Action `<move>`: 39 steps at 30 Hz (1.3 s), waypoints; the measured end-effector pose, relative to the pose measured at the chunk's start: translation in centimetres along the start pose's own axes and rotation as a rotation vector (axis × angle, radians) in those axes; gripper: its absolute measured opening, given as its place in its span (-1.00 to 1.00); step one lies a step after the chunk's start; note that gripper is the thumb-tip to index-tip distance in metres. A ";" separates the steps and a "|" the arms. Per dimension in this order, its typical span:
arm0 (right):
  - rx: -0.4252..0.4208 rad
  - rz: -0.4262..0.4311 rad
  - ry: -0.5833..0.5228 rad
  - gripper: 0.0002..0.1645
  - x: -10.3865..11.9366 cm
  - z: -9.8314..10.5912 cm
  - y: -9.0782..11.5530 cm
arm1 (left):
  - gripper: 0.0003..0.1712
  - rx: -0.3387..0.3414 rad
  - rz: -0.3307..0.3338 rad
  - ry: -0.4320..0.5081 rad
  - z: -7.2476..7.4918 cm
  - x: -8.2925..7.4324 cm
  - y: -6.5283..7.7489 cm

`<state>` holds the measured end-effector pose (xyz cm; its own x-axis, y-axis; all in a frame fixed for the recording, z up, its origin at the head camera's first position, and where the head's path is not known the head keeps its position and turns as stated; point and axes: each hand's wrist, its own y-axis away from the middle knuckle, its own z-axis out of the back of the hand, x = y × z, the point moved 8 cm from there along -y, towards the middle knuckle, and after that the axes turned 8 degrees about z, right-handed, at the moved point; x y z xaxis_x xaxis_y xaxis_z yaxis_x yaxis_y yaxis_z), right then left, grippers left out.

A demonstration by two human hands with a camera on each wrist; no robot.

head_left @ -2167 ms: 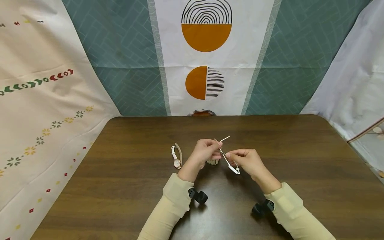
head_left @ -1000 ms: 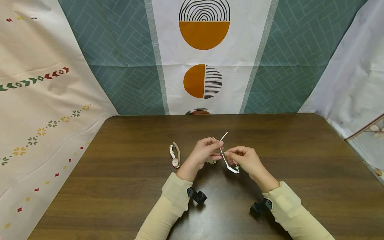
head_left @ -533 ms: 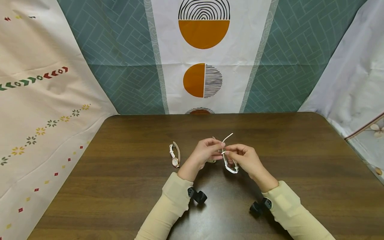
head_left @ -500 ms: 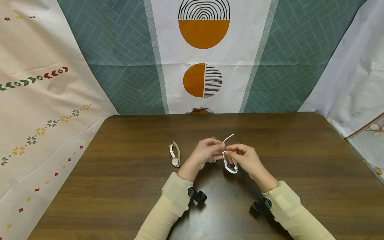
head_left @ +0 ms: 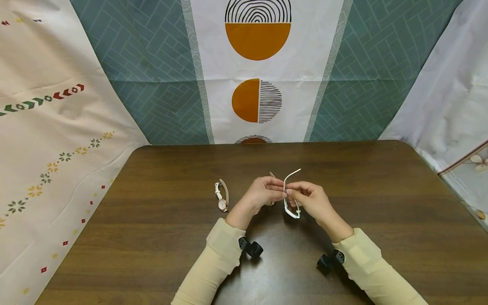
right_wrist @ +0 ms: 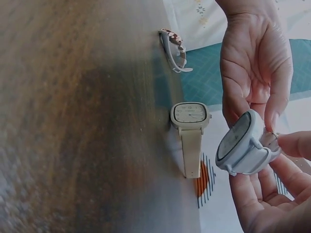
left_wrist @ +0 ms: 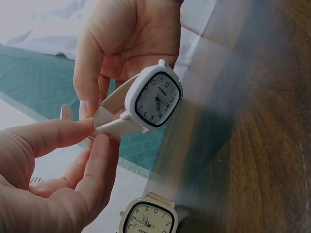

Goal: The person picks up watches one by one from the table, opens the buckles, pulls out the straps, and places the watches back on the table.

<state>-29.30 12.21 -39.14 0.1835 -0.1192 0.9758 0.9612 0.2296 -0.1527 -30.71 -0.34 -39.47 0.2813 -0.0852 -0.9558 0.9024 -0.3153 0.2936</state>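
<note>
A white wristwatch (head_left: 292, 213) with a rounded square case (left_wrist: 156, 99) hangs above the table between both hands. My left hand (head_left: 262, 195) pinches its strap between thumb and fingers. From the other side, my right hand (head_left: 310, 201) holds the strap too, its thumb and fingertips meeting the left ones in the head view. The strap's free end (head_left: 292, 173) sticks up past the fingers. Fingers largely cover the spot where the strap ends overlap. A cream square-faced watch (right_wrist: 190, 115) lies just beyond, mostly hidden behind my left hand in the head view.
A smaller round watch (head_left: 222, 205) with a white strap lies on the brown wooden table (head_left: 152, 237), left of my left hand. Patterned cloths (head_left: 160, 84) hang behind the table and at both sides. A black wrist camera (head_left: 251, 248) sits on my left forearm.
My left thumb has slid down the strap toward the right fingertips. The strap's free end now leans further right, and the watch loop has turned and shifted slightly left.
</note>
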 end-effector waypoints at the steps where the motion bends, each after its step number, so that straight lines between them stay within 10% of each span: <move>1: 0.000 -0.002 0.000 -0.67 0.0 0.0 0.0 | -0.62 0.001 0.002 -0.001 0.0 0.0 0.0; 39: 0.237 -0.127 -0.186 -0.82 -0.4 -1.8 0.9 | -0.67 0.025 0.016 0.004 -0.7 0.8 0.3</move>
<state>-28.08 10.70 -39.92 0.0035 0.0125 0.9999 0.8953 0.4454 -0.0087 -29.99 0.19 -40.17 0.2972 -0.0871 -0.9508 0.8891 -0.3379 0.3088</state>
